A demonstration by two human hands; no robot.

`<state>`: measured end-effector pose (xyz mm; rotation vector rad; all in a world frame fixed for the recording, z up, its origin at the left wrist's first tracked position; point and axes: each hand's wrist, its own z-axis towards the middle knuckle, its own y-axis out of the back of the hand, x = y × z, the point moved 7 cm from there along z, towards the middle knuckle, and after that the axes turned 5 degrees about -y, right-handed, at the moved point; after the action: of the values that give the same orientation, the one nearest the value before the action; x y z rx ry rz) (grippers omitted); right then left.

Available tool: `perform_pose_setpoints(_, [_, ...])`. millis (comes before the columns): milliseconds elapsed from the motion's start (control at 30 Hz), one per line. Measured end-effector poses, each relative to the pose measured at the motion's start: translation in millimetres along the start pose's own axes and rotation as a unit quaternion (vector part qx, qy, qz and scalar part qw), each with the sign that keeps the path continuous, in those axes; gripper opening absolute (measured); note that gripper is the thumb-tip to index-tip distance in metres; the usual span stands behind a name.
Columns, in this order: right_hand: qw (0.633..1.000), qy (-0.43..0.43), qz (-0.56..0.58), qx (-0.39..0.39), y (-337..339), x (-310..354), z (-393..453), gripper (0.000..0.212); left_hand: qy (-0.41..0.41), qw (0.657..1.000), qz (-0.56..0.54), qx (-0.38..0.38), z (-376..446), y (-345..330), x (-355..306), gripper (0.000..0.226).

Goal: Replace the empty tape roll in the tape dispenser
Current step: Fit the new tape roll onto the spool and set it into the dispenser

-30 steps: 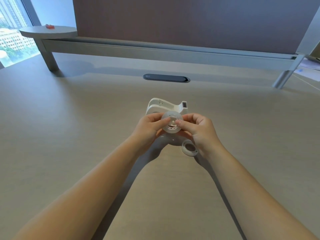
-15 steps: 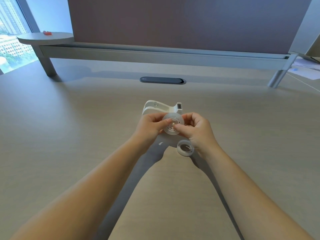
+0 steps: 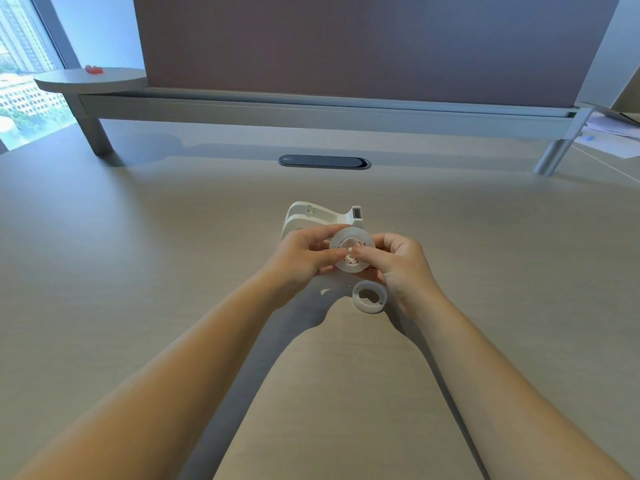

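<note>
A clear tape roll (image 3: 352,252) with a white hub in its middle is held above the desk between both hands. My left hand (image 3: 304,259) grips its left edge, thumb tip at the hub. My right hand (image 3: 401,268) grips its right edge, thumb also at the hub. Just behind the hands the white tape dispenser (image 3: 320,216) stands on the desk with its roll slot showing nothing inside and its cutter end to the right. A white ring, the empty tape core (image 3: 369,296), lies flat on the desk below my right hand.
The beige desk (image 3: 138,271) stretches wide on all sides. A dark oval cable grommet (image 3: 323,161) sits behind the dispenser. A raised grey shelf (image 3: 311,110) and brown partition close the back. Papers (image 3: 613,133) lie far right.
The two thumbs have drawn together over the hub of the tape roll. The roll stays at the same spot in front of the dispenser. The view has tilted slightly.
</note>
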<state>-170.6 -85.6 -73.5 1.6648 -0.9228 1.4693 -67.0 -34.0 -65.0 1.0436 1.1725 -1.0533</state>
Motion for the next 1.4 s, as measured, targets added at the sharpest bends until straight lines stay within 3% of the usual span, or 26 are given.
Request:
perform_pose_setpoints(400, [0.999,-0.007,-0.007,-0.031,-2.2,-1.6,1.9,0.015,-0.018,0.998,0.045,-0.027,2.5,4.4,-4.3,0.025])
perform_pose_setpoints(633, [0.999,-0.005,0.034,0.019,-7.4,1.4,-2.0,0.011,-0.001,1.000,0.002,-0.010,2.5,6.1,-2.2,0.009])
perform_pose_setpoints(733, [0.999,-0.006,0.028,0.024,-6.2,-0.5,-2.0,0.002,0.022,0.999,-0.028,-0.010,3.0,5.9,-0.3,0.012])
perform_pose_setpoints(867, [1.000,0.022,-0.001,0.016,-3.8,5.3,-0.7,0.008,0.042,0.998,-0.044,-0.020,6.5,3.7,0.6,0.014])
perform_pose_setpoints(1200, [0.998,0.048,-0.024,0.026,-7.0,7.9,-2.6,0.010,0.053,0.996,0.010,-0.073,7.8,3.9,0.9,0.023])
perform_pose_setpoints(1400, [0.998,0.024,0.020,0.059,-9.4,5.9,-3.9,0.006,0.049,0.998,-0.035,-0.033,4.3,6.0,0.9,0.013])
